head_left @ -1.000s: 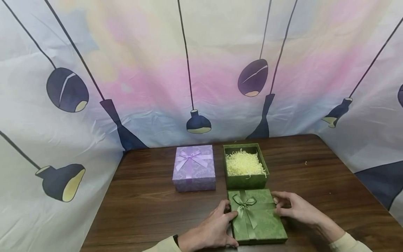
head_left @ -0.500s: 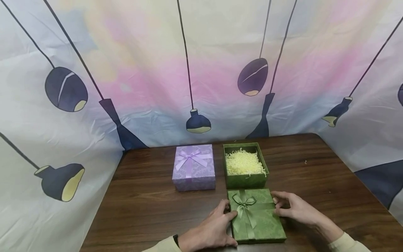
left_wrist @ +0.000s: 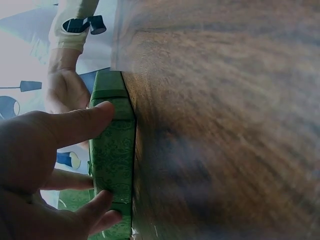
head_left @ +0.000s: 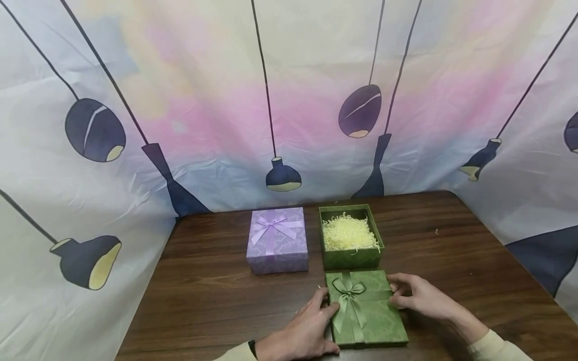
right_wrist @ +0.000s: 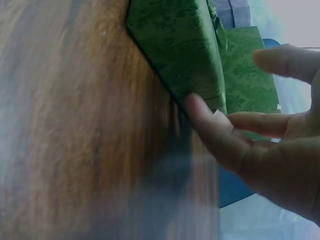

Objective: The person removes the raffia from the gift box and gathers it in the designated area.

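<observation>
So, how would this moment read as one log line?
left hand: touching green lid; right hand: touching lid's opposite side; green box: open, yellow shreds inside; purple box: closed

From where I stand, a person's left hand (head_left: 304, 326) and right hand (head_left: 420, 297) touch opposite sides of a green lid (head_left: 381, 321) on the dark worktop (head_left: 203, 301). Just beyond sits an open green box (head_left: 352, 259) of yellow shreds (head_left: 347, 233), beside a purple box (head_left: 277, 245).

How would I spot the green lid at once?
On the wooden table, look between the left hand and right hand. There lies the green lid. Its green bow sets it apart from the open green box and the purple box.
</observation>
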The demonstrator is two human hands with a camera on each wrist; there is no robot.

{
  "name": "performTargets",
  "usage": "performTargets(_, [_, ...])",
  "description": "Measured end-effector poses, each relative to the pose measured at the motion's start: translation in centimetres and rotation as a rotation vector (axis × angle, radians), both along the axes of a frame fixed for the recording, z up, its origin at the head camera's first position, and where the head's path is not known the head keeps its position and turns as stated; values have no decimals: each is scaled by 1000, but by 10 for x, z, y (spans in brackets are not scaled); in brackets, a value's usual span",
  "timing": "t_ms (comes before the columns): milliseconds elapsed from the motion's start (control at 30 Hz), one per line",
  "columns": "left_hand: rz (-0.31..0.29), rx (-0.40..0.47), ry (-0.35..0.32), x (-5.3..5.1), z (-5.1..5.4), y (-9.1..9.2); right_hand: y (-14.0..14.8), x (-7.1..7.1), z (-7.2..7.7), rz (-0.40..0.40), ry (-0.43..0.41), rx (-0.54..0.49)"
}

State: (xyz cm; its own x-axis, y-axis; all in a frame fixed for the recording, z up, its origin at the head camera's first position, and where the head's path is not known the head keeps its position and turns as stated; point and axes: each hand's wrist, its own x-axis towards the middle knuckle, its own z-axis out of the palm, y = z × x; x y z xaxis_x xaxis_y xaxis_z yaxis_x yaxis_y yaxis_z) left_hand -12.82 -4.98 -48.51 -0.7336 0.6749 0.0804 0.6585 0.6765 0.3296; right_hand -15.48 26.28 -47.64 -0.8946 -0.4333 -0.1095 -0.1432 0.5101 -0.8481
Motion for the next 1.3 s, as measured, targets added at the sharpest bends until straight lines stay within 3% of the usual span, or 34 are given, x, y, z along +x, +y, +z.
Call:
performTargets(100, [4, 1, -2, 0, 0, 0, -2, -3, 2, -3, 4, 25])
performTargets(300, [-6, -16, -23, 2, -2, 0, -2, -3, 3, -2, -64, -47])
performTargets(433, [-19, -12, -13, 3, -4, -2, -3, -2, 2, -17, -65, -38])
performTargets(533, [-23, -6, -5, 3, -4, -2, -3, -4, 2, -15, -30, 1])
performTargets(700, [-30, -1, -72, 3, 0, -4, -2, -6, 5, -20, 6, 69])
performTargets(833, [-34, 9, -88, 2, 5, -4, -1, -9, 7, -47, 43, 109])
performTargets(1000, [-29, 56, -47, -3, 10, -5, -1, -13, 9, -84, 164, 157])
performTargets(1100, [-50, 81, 13, -9, 14, -8, -2, -15, 11, -114, 233, 191])
performTargets(1300, [-118, 66, 50, -17, 21, -11, -2, -13, 17, -203, 269, 188])
